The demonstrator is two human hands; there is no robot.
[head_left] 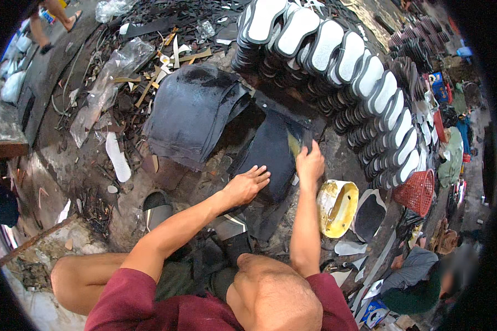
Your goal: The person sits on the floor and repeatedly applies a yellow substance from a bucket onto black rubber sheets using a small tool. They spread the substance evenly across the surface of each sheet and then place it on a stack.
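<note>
Black sheet (pixel 269 150), left hand (pixel 247 186) flat on it, fingers loosely extended, right hand (pixel 310 165) pinching blurred tool (pixel 307 139)

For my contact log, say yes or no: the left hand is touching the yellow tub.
No, the left hand lies on the black sheet, clearly apart from the tub.

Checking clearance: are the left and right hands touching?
Apart. The head view shows dark sheet between the left hand and the right hand.
</note>
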